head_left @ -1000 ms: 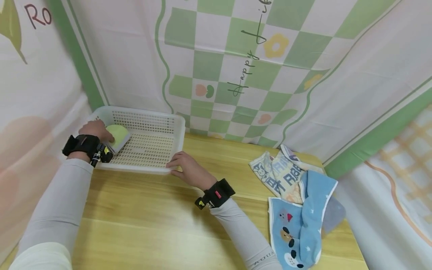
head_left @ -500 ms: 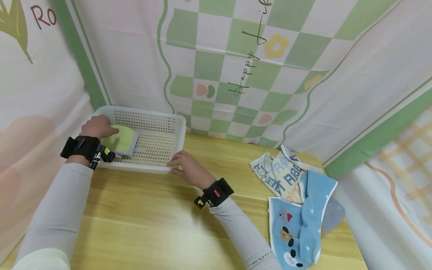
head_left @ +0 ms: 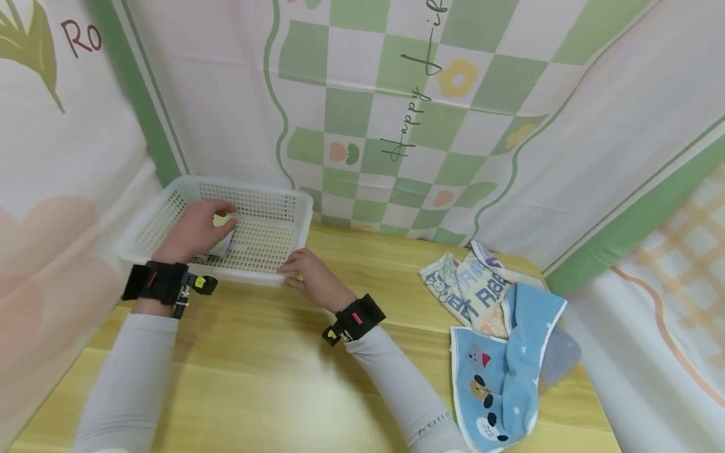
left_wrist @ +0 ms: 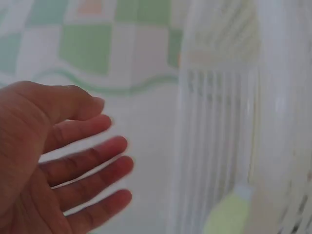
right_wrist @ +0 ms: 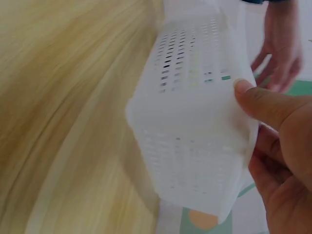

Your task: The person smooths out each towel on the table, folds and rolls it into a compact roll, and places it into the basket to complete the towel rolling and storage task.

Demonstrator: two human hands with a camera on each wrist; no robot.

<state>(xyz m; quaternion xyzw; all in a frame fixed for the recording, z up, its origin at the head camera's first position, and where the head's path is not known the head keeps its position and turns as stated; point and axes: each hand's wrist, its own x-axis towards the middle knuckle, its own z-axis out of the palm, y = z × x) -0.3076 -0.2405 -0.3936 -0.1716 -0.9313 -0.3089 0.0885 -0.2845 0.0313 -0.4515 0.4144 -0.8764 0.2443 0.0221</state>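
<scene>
A white perforated plastic basket (head_left: 269, 239) stands at the back left of the table. Inside its left half lies a folded yellow-green cloth (head_left: 223, 244), largely hidden in the head view by my left hand (head_left: 197, 228). That hand hovers over the basket, its fingers loosely bent and holding nothing; the left wrist view shows the cloth (left_wrist: 228, 214) apart from the fingertips. My right hand (head_left: 316, 277) pinches the basket's front right corner. In the right wrist view the thumb (right_wrist: 265, 105) presses the outer side of the rim, with the other fingers on the inner side.
On the right of the wooden table (head_left: 272, 377) lie a blue towel (head_left: 523, 352) with animal figures, a cream towel with lettering (head_left: 478, 292) and a grey cloth (head_left: 561, 355). A green-and-white checked curtain (head_left: 385, 113) hangs right behind the basket.
My left hand has let go of the folded cloth, lifted off it and moved right over the basket. The cloth lies flatter in the basket. My right hand stays at the basket corner.
</scene>
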